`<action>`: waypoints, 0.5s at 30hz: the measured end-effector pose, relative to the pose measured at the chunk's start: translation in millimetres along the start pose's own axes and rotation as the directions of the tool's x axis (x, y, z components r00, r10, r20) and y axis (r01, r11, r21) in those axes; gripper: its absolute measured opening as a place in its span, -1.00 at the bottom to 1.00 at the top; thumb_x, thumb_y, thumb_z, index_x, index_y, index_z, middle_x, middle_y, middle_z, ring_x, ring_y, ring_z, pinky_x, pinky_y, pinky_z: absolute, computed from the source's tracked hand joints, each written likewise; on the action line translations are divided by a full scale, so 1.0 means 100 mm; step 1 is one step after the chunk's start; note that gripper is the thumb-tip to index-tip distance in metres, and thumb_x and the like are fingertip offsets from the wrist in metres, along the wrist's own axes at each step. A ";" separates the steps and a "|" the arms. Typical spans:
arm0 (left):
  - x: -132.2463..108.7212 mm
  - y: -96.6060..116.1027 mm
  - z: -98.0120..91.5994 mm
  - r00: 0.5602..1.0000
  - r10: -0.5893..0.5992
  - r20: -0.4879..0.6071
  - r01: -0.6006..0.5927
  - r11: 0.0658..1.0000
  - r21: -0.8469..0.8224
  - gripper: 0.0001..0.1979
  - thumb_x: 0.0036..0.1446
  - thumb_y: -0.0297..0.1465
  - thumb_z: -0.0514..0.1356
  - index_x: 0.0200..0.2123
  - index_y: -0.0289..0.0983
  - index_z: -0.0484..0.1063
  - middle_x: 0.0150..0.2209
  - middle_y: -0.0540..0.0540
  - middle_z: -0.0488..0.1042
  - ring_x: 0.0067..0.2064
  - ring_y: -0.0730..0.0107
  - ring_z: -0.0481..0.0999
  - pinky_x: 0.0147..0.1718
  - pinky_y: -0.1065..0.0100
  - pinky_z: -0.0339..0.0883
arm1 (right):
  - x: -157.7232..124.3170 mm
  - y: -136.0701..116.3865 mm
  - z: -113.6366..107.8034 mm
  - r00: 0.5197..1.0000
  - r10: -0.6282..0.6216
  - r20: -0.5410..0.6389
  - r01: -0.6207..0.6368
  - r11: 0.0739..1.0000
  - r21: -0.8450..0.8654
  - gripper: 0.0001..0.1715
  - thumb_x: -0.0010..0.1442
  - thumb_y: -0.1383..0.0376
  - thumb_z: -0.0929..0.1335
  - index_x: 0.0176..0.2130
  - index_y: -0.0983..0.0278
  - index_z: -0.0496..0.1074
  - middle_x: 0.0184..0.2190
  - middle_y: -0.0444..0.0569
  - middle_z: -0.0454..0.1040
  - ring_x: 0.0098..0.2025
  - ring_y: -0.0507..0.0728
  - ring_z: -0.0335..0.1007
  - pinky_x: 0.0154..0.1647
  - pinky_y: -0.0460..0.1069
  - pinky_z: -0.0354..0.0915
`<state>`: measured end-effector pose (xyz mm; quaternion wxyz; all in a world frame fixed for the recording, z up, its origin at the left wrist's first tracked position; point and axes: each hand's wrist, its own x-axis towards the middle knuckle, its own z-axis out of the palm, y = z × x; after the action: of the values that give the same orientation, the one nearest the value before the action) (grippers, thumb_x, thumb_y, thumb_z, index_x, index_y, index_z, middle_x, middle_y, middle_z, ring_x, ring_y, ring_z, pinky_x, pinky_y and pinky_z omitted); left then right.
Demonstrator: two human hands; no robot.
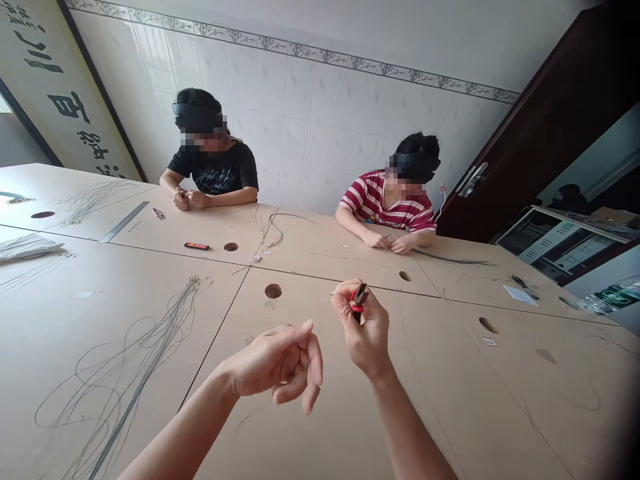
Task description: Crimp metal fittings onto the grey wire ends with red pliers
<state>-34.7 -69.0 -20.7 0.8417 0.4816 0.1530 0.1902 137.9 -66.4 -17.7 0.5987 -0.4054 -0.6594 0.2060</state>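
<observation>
My right hand [367, 330] is closed around small cutting pliers [359, 298] with red and black handles, their dark jaws pointing up. Its thumb and index finger meet at the left, where a tiny tip sticks out that I cannot make out. Lower and to the left, my left hand [280, 365] hangs over the table with loosely bent fingers, the thumb stretched out and nothing visible in it. Left of that hand, a bundle of thin grey wires [150, 360] lies on the table, its small metallic ends gathered at the top.
The joined tabletops [300, 440] have several round holes, one [273, 291] just beyond my hands. Two people sit across, one in a black shirt [215, 170], one in a striped shirt [373, 197]. A red and black box [197, 246], a steel ruler [126, 221] and a bottle [617, 297] lie farther off.
</observation>
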 end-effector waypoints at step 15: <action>-0.02 -0.17 0.26 0.992 0.074 0.103 -0.024 0.905 -0.424 -0.48 0.20 -0.09 0.09 -0.57 -0.41 0.49 -0.74 -0.13 0.42 -0.86 0.55 0.19 -0.91 0.51 -0.09 | 0.01 0.16 0.19 0.982 0.138 -0.129 -0.135 0.990 0.029 -0.77 0.28 0.18 0.28 -0.39 0.24 0.30 -0.50 -0.17 0.23 -0.47 0.01 0.08 -0.44 -0.08 0.13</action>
<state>-22.4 -97.2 -22.5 0.9283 0.3023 0.0467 0.2115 124.3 -52.0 -33.5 0.6290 -0.4563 -0.5874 0.2260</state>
